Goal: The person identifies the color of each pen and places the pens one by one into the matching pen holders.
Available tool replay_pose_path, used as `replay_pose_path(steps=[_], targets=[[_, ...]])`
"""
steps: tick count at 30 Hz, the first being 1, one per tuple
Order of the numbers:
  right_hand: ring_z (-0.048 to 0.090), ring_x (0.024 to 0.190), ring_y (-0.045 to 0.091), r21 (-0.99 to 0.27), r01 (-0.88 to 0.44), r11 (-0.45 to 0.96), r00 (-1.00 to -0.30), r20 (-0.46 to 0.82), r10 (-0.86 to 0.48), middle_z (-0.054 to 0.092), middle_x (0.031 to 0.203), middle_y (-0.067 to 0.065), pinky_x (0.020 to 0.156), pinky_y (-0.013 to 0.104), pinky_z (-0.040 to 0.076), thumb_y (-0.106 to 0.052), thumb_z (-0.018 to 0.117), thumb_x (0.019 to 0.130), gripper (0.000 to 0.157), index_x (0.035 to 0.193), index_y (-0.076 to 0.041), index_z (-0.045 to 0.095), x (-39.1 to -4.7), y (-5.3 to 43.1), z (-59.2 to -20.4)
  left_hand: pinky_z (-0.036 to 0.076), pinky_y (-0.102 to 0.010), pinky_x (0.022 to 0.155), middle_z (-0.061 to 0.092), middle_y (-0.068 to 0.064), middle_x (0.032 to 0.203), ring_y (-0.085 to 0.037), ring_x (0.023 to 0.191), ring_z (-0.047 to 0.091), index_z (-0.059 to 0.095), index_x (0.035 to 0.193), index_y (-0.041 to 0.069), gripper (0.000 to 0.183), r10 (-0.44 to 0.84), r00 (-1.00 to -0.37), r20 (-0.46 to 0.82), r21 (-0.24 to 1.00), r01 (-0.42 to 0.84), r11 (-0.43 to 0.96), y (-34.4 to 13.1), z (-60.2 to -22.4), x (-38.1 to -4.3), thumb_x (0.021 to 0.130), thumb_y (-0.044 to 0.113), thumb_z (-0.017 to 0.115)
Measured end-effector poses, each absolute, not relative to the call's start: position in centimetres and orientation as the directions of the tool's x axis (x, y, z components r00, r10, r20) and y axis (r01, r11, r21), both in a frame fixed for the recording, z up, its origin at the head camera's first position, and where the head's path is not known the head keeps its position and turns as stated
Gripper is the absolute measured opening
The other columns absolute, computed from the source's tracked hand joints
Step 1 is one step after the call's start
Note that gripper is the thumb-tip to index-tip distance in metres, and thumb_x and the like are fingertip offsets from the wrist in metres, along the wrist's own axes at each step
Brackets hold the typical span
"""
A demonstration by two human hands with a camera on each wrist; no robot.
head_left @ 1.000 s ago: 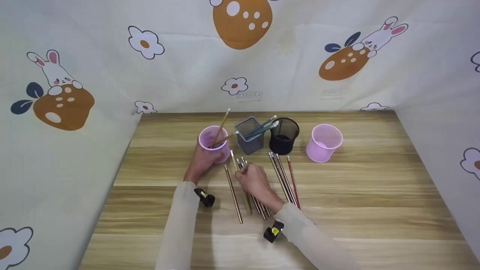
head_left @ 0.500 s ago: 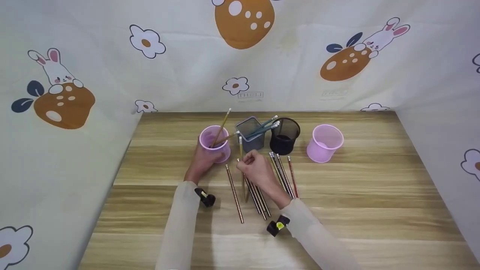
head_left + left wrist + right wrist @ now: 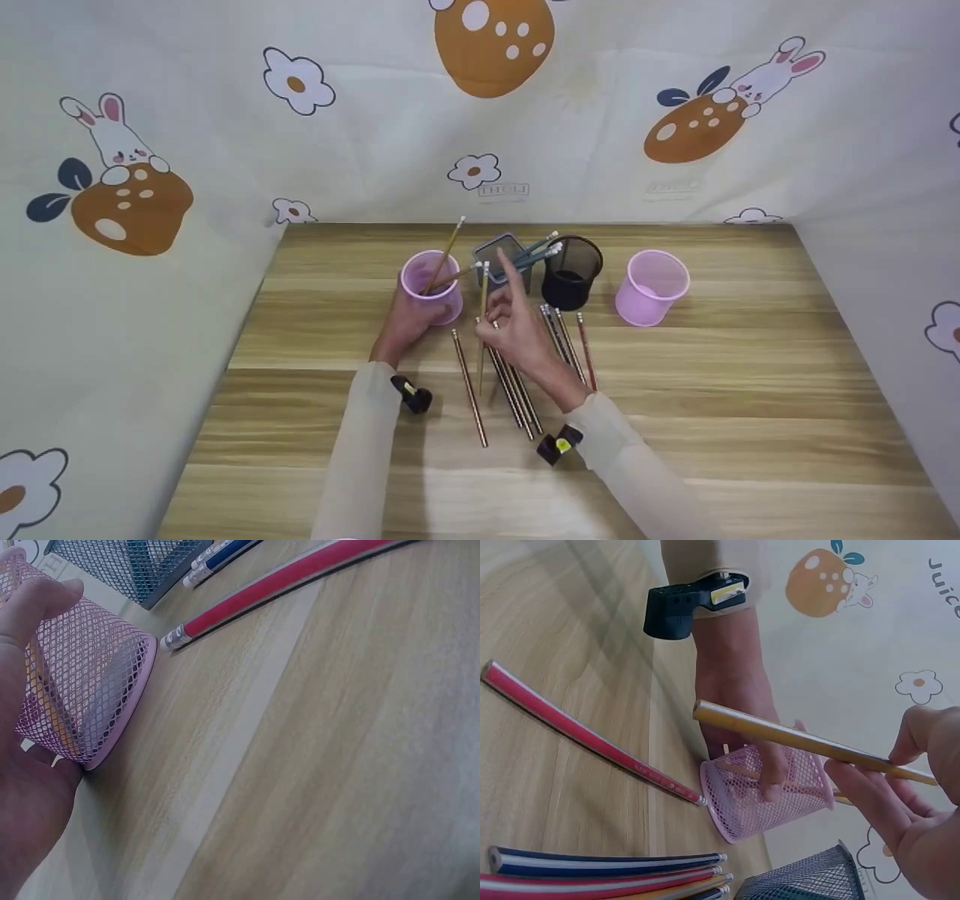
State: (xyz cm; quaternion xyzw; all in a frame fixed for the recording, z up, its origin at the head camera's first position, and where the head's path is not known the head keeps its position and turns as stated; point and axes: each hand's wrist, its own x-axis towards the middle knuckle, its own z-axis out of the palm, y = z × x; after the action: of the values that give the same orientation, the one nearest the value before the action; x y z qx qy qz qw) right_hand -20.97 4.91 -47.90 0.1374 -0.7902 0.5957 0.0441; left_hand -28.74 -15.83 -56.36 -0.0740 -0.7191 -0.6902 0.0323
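My left hand [image 3: 401, 322] grips a pink mesh pencil cup [image 3: 94, 675] standing at the left of the row. Two yellow pencils [image 3: 450, 246] lean out of that cup. My right hand [image 3: 521, 337] pinches a yellow pencil [image 3: 780, 735] between thumb and fingers, with the index finger pointing away from it. That pencil is raised off the table, eraser end up, just right of the pink cup. Under and beside the right hand lie several pencils [image 3: 517, 394]. A single red pencil [image 3: 592, 736] lies left of them.
A grey square mesh cup [image 3: 502, 281] with several teal pencils [image 3: 534, 256] stands beside the pink cup. Rightward come a black mesh cup [image 3: 570, 289] and a second pink cup [image 3: 645, 304]. More pencils [image 3: 570, 349] lie before the black cup. Patterned cloth [image 3: 390, 135] rises behind the table.
My right hand has picked the yellow pencil up from the pile and raised it upright, away from me. Its index finger has straightened out. My left hand still holds the pink cup.
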Motion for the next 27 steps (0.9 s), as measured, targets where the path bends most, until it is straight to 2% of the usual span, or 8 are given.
replay_pose_path(steps=[2,6,13,21,27], targets=[[0.065,0.079,0.016,-0.924,-0.289,0.249,-0.951,0.247,-0.186,0.060,0.101,0.017,0.072,0.037,0.060,0.007,0.065,0.075,0.101,0.160,-0.023,0.019,-20.9,5.0,-47.8,0.038,-0.046,0.116,0.053,-0.024,0.137,-0.033,0.127,0.051,0.038,0.144,-0.003,0.086,0.059,-0.988,0.139,0.989,0.141,0.037,-15.8,-56.3,-28.7,0.068,-0.014,0.075],[0.067,0.081,0.019,-0.941,-0.294,0.169,-0.949,0.265,-0.173,0.061,0.104,0.021,0.072,0.036,0.061,0.009,0.066,0.076,0.092,0.155,-0.019,0.028,-21.2,4.9,-47.6,0.039,-0.044,0.115,0.052,-0.022,0.137,-0.031,0.127,0.051,0.037,0.144,-0.002,0.085,0.065,-0.989,0.135,0.990,0.137,0.040,-15.7,-56.1,-28.7,0.069,-0.012,0.075],[0.067,0.086,0.015,-0.944,-0.326,-0.061,-0.945,0.324,0.033,0.059,0.105,0.017,0.073,0.032,0.063,0.011,0.071,0.080,0.081,0.147,-0.008,0.032,-22.0,4.9,-46.2,0.038,-0.044,0.117,0.051,-0.023,0.140,-0.034,0.130,0.051,0.034,0.147,0.000,0.091,0.071,-0.986,0.151,0.987,0.154,0.038,-15.7,-56.1,-28.6,0.067,-0.012,0.078],[0.063,0.096,0.017,-0.898,-0.429,-0.099,-0.893,0.404,0.198,0.059,0.107,0.010,0.077,0.024,0.061,0.013,0.069,0.081,0.077,0.147,-0.003,0.032,-23.0,4.9,-45.1,0.037,-0.047,0.116,0.052,-0.025,0.137,-0.035,0.128,0.051,0.038,0.145,-0.004,0.085,0.066,-0.985,0.158,0.987,0.160,0.021,-15.2,-54.4,-27.8,0.071,-0.011,0.078],[0.062,0.101,0.017,-0.867,-0.489,-0.093,-0.846,0.446,0.291,0.057,0.113,0.026,0.082,0.025,0.061,0.013,0.070,0.082,0.070,0.143,0.002,0.036,-23.5,4.6,-44.7,0.037,-0.049,0.116,0.052,-0.028,0.136,-0.037,0.126,0.050,0.038,0.143,-0.009,0.085,0.079,-0.986,0.147,0.989,0.149,0.019,-15.3,-53.6,-27.2,0.065,-0.016,0.072]])
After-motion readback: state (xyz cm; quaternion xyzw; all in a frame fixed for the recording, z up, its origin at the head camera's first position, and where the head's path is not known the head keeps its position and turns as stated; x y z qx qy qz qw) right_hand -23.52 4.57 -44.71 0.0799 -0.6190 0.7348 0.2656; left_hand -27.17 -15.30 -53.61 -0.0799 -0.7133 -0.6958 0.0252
